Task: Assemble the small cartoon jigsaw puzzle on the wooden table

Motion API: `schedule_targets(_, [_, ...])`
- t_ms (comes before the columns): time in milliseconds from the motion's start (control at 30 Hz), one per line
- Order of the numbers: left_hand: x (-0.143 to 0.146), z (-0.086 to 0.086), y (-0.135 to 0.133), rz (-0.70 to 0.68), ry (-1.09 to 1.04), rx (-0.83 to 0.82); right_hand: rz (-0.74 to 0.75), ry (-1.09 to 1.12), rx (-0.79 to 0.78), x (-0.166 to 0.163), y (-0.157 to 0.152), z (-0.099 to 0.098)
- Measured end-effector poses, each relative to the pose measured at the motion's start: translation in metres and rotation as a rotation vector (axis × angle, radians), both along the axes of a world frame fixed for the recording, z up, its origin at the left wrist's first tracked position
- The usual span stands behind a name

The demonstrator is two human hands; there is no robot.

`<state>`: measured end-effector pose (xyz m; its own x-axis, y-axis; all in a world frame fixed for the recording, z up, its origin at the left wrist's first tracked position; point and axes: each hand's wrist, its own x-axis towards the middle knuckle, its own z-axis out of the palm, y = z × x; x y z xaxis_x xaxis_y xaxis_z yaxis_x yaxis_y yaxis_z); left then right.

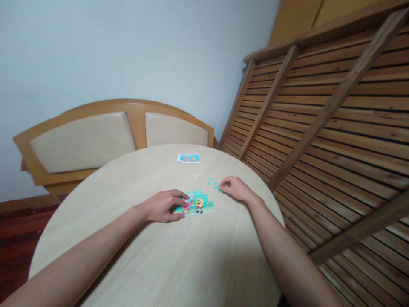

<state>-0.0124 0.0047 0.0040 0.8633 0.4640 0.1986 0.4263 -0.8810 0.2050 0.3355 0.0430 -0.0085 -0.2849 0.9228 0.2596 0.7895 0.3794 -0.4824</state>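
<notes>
A partly assembled jigsaw puzzle [204, 208] with cartoon figures on a teal background lies on the table, its upper right edge uneven. Across its left end rests my left hand [166, 206], fingers spread and covering part of the picture. To the right of the puzzle, my right hand [234, 187] has thumb and fingers pinched at a small teal puzzle piece [220, 190], mostly hidden by the fingertips. Several loose teal pieces [209, 183] lie just left of that hand. A pale piece [197, 175] sits a little farther back.
A printed reference picture [189, 159] lies near the far edge of the round wooden table [179, 264]. Behind the table stands a padded headboard [86, 140] against the wall. A slatted wooden frame [319, 128] leans along the right side, close to the table's edge.
</notes>
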Motion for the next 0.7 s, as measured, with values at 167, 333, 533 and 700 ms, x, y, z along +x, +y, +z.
schedule_targets(167, [-0.0003, 0.0005, -0.0002, -0.002, -0.008, -0.004, -0.028, -0.045, -0.064, -0.0018, -0.0054, 0.0048])
schedule_targets(333, [0.0016, 0.0005, -0.0011, -0.023, -0.009, -0.009, -0.035, -0.027, -0.131, -0.0044, -0.0038, 0.0014])
schedule_targets(533, [0.0035, 0.002, -0.003, -0.038, -0.016, -0.015, -0.005, 0.001, -0.153, -0.0044, -0.0036, 0.0005])
schedule_targets(700, [0.0035, 0.0014, -0.0028, -0.04, -0.028, -0.022, -0.031, -0.011, -0.139, -0.0007, -0.0017, -0.0028])
